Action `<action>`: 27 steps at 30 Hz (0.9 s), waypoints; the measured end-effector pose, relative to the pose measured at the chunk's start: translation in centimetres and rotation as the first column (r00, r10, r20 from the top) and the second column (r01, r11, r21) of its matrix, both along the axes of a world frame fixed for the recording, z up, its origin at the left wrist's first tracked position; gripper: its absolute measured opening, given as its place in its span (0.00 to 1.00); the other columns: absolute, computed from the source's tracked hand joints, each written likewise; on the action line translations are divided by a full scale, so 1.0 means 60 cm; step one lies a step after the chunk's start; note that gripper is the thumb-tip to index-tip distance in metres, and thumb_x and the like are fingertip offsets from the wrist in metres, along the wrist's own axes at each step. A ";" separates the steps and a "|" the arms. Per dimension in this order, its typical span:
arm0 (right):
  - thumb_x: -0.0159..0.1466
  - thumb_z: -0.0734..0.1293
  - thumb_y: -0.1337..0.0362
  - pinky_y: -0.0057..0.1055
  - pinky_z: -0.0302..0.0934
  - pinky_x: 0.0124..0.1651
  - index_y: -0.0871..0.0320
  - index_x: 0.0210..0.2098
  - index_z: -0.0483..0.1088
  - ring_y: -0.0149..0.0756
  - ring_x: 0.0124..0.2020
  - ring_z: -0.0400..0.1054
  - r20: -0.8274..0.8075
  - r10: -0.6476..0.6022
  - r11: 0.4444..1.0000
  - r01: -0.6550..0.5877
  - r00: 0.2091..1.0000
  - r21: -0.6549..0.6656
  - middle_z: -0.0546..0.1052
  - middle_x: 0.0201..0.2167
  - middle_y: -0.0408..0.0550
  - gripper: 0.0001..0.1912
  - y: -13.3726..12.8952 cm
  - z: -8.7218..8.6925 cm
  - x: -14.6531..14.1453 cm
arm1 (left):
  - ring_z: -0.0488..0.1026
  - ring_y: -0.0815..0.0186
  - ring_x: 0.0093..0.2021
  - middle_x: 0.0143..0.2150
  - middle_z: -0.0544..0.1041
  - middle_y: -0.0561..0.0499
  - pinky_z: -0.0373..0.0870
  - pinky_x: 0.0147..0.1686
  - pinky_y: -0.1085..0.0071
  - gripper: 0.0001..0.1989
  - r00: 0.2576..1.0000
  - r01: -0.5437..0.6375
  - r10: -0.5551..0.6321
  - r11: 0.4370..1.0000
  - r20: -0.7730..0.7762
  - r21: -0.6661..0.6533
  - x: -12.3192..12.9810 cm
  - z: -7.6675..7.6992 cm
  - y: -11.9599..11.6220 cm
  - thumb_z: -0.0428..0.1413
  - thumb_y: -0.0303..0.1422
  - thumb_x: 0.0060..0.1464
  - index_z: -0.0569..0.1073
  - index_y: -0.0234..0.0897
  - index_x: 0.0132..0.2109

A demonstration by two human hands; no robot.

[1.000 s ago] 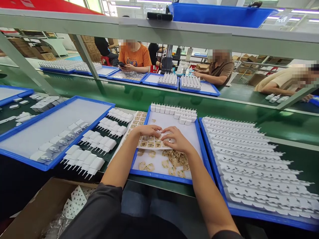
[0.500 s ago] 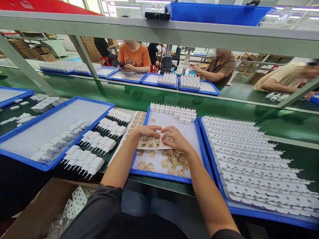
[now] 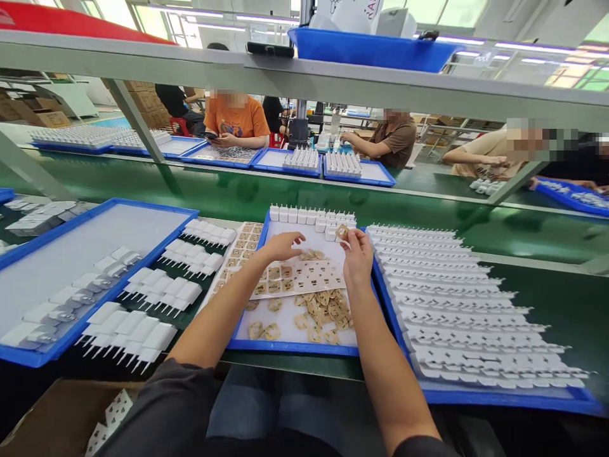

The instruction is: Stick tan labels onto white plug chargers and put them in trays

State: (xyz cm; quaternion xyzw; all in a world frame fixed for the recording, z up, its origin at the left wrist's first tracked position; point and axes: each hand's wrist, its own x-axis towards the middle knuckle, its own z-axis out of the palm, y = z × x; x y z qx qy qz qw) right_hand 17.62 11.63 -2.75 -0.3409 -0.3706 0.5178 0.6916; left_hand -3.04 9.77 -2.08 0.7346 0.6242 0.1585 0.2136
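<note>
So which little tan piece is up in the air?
The small, flat tan piece pinched in the right hand; the others lie on white sheets or loose in the blue-rimmed tray.

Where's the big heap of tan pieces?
In the head view, the heap lies near-right in the middle blue tray, nearer than the white sheet.

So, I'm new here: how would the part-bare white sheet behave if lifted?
The white sheet would probably feel light, since it looks thin. It would likely flex, being broad with little visible thickness. Its left end may droop more, as tan pieces sit there and the right looks bare.
</note>
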 end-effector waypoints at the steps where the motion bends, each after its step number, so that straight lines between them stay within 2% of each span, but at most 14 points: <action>1: 0.50 0.74 0.53 0.26 0.60 0.37 0.55 0.33 0.69 0.28 0.33 0.66 -0.028 -0.042 0.999 0.041 0.999 -0.025 0.72 0.31 0.40 0.17 0.004 0.000 0.003 | 0.70 0.56 0.54 0.54 0.75 0.45 0.65 0.53 0.62 0.23 0.999 -0.037 0.038 0.998 -0.018 0.051 0.015 0.003 0.017 0.56 0.36 0.54 0.69 0.39 0.57; 4: 0.50 0.73 0.53 0.25 0.61 0.35 0.55 0.34 0.69 0.29 0.33 0.66 -0.037 -0.083 0.995 0.081 0.996 -0.051 0.72 0.33 0.41 0.17 0.011 -0.004 0.011 | 0.61 0.50 0.62 0.59 0.69 0.41 0.58 0.60 0.54 0.25 0.990 -0.125 0.135 0.973 -0.042 0.194 0.070 0.006 0.068 0.56 0.39 0.56 0.67 0.40 0.60; 6: 0.51 0.73 0.53 0.26 0.62 0.34 0.54 0.34 0.68 0.30 0.34 0.67 -0.017 -0.068 0.996 0.067 0.998 -0.061 0.72 0.33 0.42 0.17 0.013 -0.007 0.013 | 0.56 0.47 0.64 0.62 0.64 0.39 0.54 0.61 0.52 0.27 0.982 -0.166 0.184 0.950 -0.047 0.264 0.108 0.001 0.094 0.60 0.40 0.53 0.68 0.41 0.59; 9: 0.51 0.72 0.52 0.27 0.63 0.34 0.54 0.35 0.67 0.31 0.34 0.67 0.011 -0.052 0.996 0.053 0.999 -0.073 0.72 0.33 0.43 0.17 0.015 -0.012 0.014 | 0.53 0.43 0.65 0.67 0.56 0.38 0.54 0.60 0.49 0.30 0.973 -0.207 0.229 0.927 -0.034 0.312 0.155 -0.017 0.117 0.66 0.38 0.46 0.70 0.41 0.56; 11: 0.51 0.72 0.53 0.26 0.63 0.32 0.54 0.35 0.68 0.31 0.33 0.67 0.017 -0.043 0.997 0.044 0.999 -0.067 0.72 0.33 0.43 0.17 0.013 -0.013 0.013 | 0.53 0.42 0.65 0.68 0.54 0.37 0.55 0.59 0.49 0.25 0.966 -0.243 0.259 0.914 -0.006 0.325 0.175 -0.033 0.123 0.65 0.36 0.47 0.72 0.39 0.53; 15: 0.50 0.73 0.53 0.24 0.62 0.32 0.55 0.35 0.69 0.29 0.34 0.66 -0.014 -0.009 0.997 0.008 1.000 -0.072 0.71 0.35 0.43 0.18 0.005 -0.010 0.011 | 0.54 0.44 0.65 0.69 0.53 0.38 0.56 0.59 0.50 0.14 0.949 -0.311 0.309 0.880 0.066 0.359 0.183 -0.050 0.116 0.60 0.31 0.52 0.74 0.38 0.47; 18: 0.49 0.74 0.54 0.24 0.61 0.33 0.56 0.34 0.69 0.29 0.35 0.66 -0.032 0.020 0.996 -0.022 0.999 -0.090 0.71 0.35 0.43 0.18 0.000 -0.006 0.009 | 0.54 0.47 0.66 0.67 0.57 0.42 0.56 0.61 0.52 0.12 0.921 -0.351 0.246 0.859 0.302 0.374 0.162 -0.040 0.099 0.62 0.27 0.47 0.73 0.39 0.41; 20: 0.49 0.74 0.54 0.25 0.61 0.34 0.56 0.34 0.69 0.30 0.35 0.67 -0.039 0.048 0.994 -0.052 0.998 -0.094 0.71 0.35 0.43 0.18 -0.003 -0.003 0.006 | 0.62 0.52 0.60 0.59 0.67 0.42 0.61 0.58 0.54 0.12 0.871 -0.369 0.190 0.863 0.454 0.346 0.138 -0.025 0.081 0.62 0.29 0.47 0.71 0.38 0.40; 22: 0.49 0.74 0.55 0.26 0.61 0.34 0.56 0.34 0.69 0.30 0.34 0.67 -0.039 0.106 0.990 -0.109 0.994 -0.084 0.72 0.33 0.43 0.18 -0.009 0.000 0.002 | 0.71 0.58 0.50 0.47 0.73 0.45 0.68 0.52 0.58 0.14 0.763 -0.401 0.171 0.882 0.624 0.248 0.113 -0.009 0.054 0.61 0.34 0.48 0.68 0.37 0.42; 23: 0.49 0.74 0.55 0.27 0.61 0.34 0.56 0.33 0.69 0.30 0.33 0.67 -0.033 0.159 0.984 -0.161 0.987 -0.073 0.72 0.32 0.42 0.17 -0.014 0.002 -0.001 | 0.73 0.60 0.45 0.42 0.74 0.48 0.70 0.49 0.60 0.17 0.662 -0.419 0.167 0.891 0.731 0.176 0.101 -0.002 0.038 0.61 0.36 0.48 0.66 0.37 0.43; 25: 0.50 0.74 0.57 0.27 0.61 0.35 0.56 0.32 0.69 0.29 0.30 0.65 -0.004 0.310 0.950 -0.310 0.951 -0.035 0.72 0.30 0.41 0.15 -0.026 0.006 -0.009 | 0.74 0.64 0.41 0.39 0.73 0.51 0.72 0.46 0.62 0.23 0.354 -0.403 0.146 0.915 0.924 0.010 0.084 0.009 0.001 0.63 0.40 0.45 0.64 0.38 0.45; 26: 0.50 0.75 0.57 0.28 0.61 0.35 0.56 0.31 0.69 0.29 0.29 0.65 0.022 0.389 0.921 -0.388 0.921 -0.015 0.71 0.28 0.41 0.15 -0.032 0.008 -0.012 | 0.75 0.65 0.41 0.39 0.73 0.52 0.73 0.46 0.63 0.25 0.205 -0.366 0.142 0.929 0.969 -0.059 0.079 0.012 -0.019 0.64 0.40 0.43 0.64 0.39 0.46; 27: 0.51 0.75 0.58 0.28 0.61 0.35 0.56 0.30 0.69 0.28 0.28 0.64 0.050 0.456 0.890 -0.457 0.889 -0.001 0.71 0.27 0.40 0.14 -0.039 0.010 -0.016 | 0.75 0.66 0.40 0.39 0.74 0.53 0.73 0.45 0.64 0.27 0.100 -0.320 0.147 0.941 0.984 -0.108 0.076 0.013 -0.037 0.65 0.40 0.42 0.63 0.40 0.48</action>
